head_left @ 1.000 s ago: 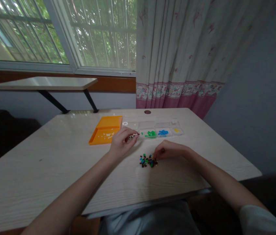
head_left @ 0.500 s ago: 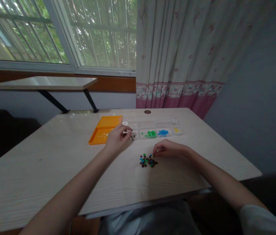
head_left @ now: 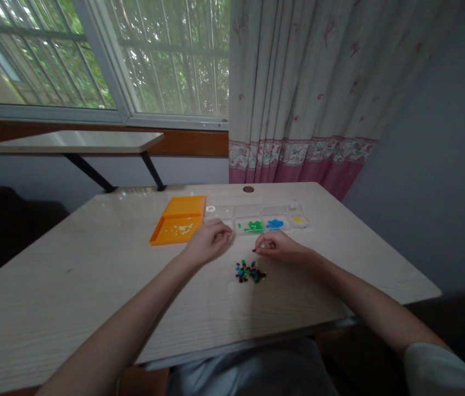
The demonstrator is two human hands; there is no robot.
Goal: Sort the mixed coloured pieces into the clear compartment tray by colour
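My left hand [head_left: 211, 239] is over the left end of a clear compartment box [head_left: 249, 233], its fingers curled and closed. Whether anything sits between those fingertips is hidden. Thumb and forefinger of my right hand [head_left: 282, 246] pinch a small dark brown piece [head_left: 254, 251], just in front of the box. Nearer to me lies a loose pile of tiny mixed pieces [head_left: 249, 271], brown, green, blue and a few pale ones. Green pieces [head_left: 254, 226], blue pieces [head_left: 274, 224] and yellow pieces [head_left: 297, 219] fill separate compartments. My left hand covers the leftmost one.
An open orange case [head_left: 158, 234] with small whitish pieces [head_left: 182, 228] stands left of the clear box. A raised shelf [head_left: 76, 141] on black legs is at the table's back left. A round dark cable hole [head_left: 248, 189] is near the back edge.
My right hand has lifted from the pile toward the box with a brown piece. My left hand has moved slightly right and toward me; the dark piece at its fingertips no longer shows.
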